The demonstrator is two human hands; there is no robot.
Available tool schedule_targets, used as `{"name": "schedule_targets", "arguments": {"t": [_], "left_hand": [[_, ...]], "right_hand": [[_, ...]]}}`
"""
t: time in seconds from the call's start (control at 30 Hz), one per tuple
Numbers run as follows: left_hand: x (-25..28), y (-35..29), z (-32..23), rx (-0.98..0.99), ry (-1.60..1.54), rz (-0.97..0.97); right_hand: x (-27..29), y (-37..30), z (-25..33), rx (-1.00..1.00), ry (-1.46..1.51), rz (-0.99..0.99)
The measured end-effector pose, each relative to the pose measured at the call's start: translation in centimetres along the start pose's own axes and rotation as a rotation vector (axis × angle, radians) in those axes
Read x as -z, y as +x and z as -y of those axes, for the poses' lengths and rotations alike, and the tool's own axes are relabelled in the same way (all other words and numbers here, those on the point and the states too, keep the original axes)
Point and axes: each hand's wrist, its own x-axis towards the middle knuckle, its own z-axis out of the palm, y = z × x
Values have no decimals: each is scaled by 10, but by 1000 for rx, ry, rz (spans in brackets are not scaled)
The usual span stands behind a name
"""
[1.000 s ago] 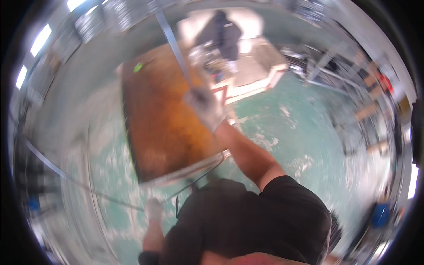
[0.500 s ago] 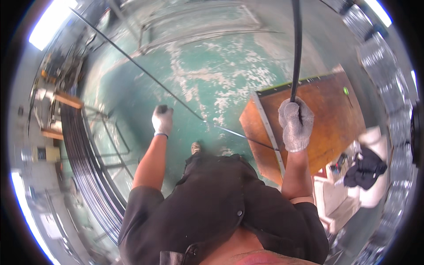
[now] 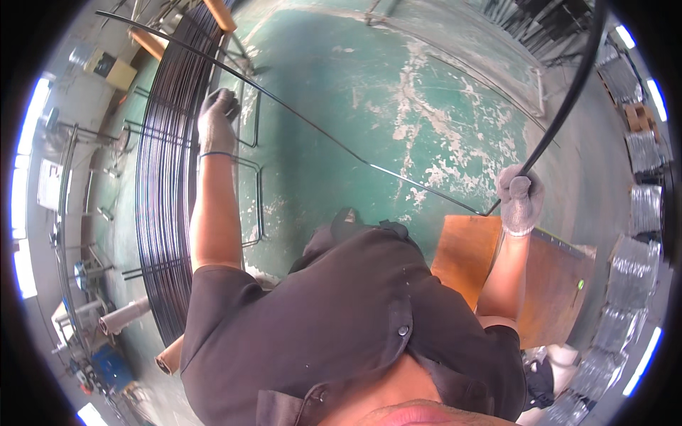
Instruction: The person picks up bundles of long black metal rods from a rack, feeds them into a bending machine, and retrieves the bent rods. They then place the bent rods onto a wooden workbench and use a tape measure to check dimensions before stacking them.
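Observation:
My right hand [image 3: 521, 199], in a grey-white work glove, is closed around a long black metal rod [image 3: 561, 131] at the right. One stretch of the rod rises from this fist to the upper right edge. Just beside the fist it meets a sharp corner, from which a thinner-looking length crosses the view to the upper left, with a shiny section partway along. My left hand [image 3: 219, 119], gloved with dark fingertips, is held out at the left with its fingers loosely bent and apart, nothing visible in them. It is beside a bundle of long dark rods [image 3: 167, 192].
The bundle lies on a metal rack [image 3: 257, 192] with wooden blocks [image 3: 220, 14] at its far end. A brown board-topped table [image 3: 558, 284] stands at the lower right. Plastic-wrapped stacks [image 3: 632, 266] line the right side. The green floor [image 3: 320, 92] is worn.
My view has turned, bringing the rod bundle closer to my left hand. That hand is reaching farther out. My right hand, still gripping the rod, has shifted right, and the rod's corner now shows beside it.

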Motion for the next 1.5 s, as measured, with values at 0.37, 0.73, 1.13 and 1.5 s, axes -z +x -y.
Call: {"name": "schedule_targets", "arguments": {"t": [0.37, 0.73, 1.13, 1.5], "left_hand": [[148, -5, -24, -78, -300, -58], [182, -124, -29, -242, -591, -785], [308, -190, 36, -294, -689, -1406], [420, -195, 15, -345, -698, -1531]], "right_hand": [[-82, 180, -52, 37, 247, 500], [-361, 250, -183, -11, 88, 374], [-640, 166, -309, -131, -131, 801], [-836, 143, -309, 82, -324, 1023]]}}
